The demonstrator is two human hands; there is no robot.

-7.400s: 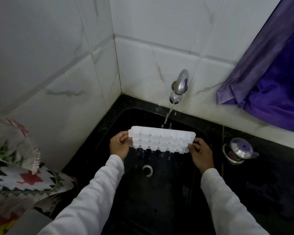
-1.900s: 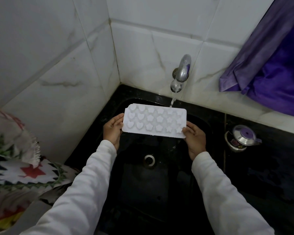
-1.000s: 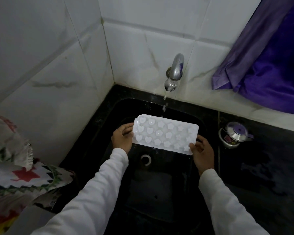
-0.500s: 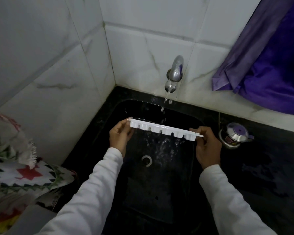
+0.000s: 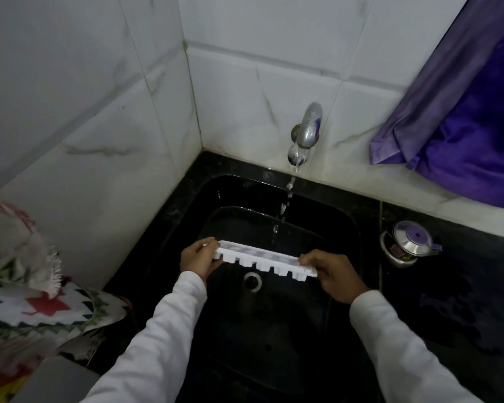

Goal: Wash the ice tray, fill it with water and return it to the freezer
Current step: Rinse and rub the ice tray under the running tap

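— What have the grips got?

— From where I sit, both are closed round the ice tray [image 5: 262,258]. My left grip [image 5: 198,258] pinches the tray's left short end, with the fingers curled round the rim. My right grip [image 5: 330,276] holds the right short end, with the fingers wrapped over the top of it.

— How does the tray sit?

— It is held in the air above the sink [image 5: 303,330], almost edge-on to the head camera. The open side faces up and the right end is a little lower than the left. I can see a row of white cups hanging under the near edge. The tray touches nothing but the two grips, and the drain [image 5: 253,282] shows just below it in the basin.

— Is the water on?

— A thin, broken stream [image 5: 285,202] drops from the steel tap [image 5: 307,132] on the back wall. It comes down at the tray's far edge, near the middle. I cannot tell whether it lands in the cups or passes behind them.

— Anything around the sink?

— White sleeves [image 5: 157,344] run back from both grips. A small steel pot [image 5: 410,242] with a purple knob on its lid stands on the black surface [image 5: 448,315] to the right, well apart from the tray. A purple cloth [image 5: 463,135] hangs above it. A patterned cloth [image 5: 41,309] lies at the left against the white tiles [image 5: 85,97].
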